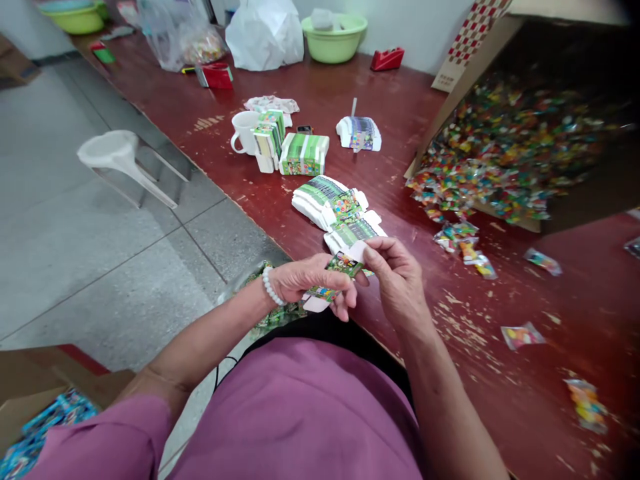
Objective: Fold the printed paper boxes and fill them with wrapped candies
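My left hand [320,280], with a beaded bracelet at the wrist, is closed round a small green printed candy box [345,265]. White flaps stick out at both ends of the box. The fingers of my right hand [397,270] pinch the flap at its upper end. Just beyond my hands, a fanned stack of flat green boxes [320,197] lies on the red table [280,220]. Further back stand banded bundles of green boxes [304,155] beside a white mug [245,132].
Small candy packets [480,173] spill from a tipped carton [445,113] on the right; loose packets [523,335] lie nearer me. A purple box stack [359,133], a green basin [335,41] and bags [265,37] stand further back. A white stool [113,150] is on the floor left.
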### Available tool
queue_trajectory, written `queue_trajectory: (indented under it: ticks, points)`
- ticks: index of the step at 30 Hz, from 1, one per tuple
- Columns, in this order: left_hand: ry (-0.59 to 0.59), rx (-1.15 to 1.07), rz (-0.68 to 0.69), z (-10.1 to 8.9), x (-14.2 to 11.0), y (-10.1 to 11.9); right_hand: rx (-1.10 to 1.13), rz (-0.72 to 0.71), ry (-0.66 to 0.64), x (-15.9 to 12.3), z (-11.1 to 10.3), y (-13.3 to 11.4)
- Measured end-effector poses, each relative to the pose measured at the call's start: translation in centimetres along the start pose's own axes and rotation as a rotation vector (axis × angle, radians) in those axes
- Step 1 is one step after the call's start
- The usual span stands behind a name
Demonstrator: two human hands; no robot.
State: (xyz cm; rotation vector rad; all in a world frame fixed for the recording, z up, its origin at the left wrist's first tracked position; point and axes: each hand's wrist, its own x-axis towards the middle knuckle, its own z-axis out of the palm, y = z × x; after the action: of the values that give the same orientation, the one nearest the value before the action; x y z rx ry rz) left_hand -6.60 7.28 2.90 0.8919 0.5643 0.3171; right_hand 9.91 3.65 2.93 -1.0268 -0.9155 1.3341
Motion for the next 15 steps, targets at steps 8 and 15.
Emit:
queue_trajectory:
  ticks: [8, 15]
  points:
    - [0.114, 0.045, 0.054, -0.5, -0.2, -0.1, 0.026, 0.090, -0.024, -0.1, 0.5, 0.6]
    - [0.343, 0.126, 0.101, 0.3, 0.5, -1.2, 0.147, 0.193, -0.172, -0.8, 0.1, 3.1]
